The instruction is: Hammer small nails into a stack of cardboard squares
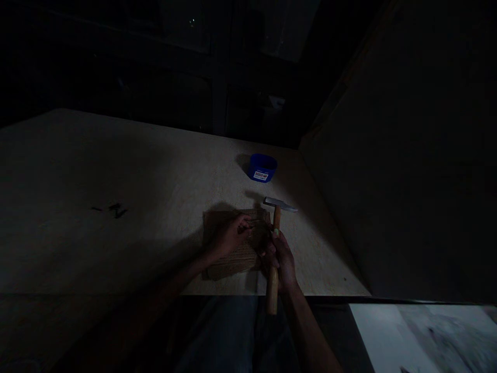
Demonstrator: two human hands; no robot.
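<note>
My right hand is wrapped round the wooden handle of a hammer. The hammer's metal head points away from me, above the board's right edge, and the handle end reaches past the table's front edge. A brown wooden board with ridged grain lies flat on the table in front of me. Over its upper middle is my left hand, with fingers curled together. Anything small between those fingers is too dark to make out. Part of the board is hidden under both hands.
A blue plastic container with a white label stands beyond the hammer head. Several small dark pieces lie on the pale table at left. A dark panel rises along the right side. The scene is dim.
</note>
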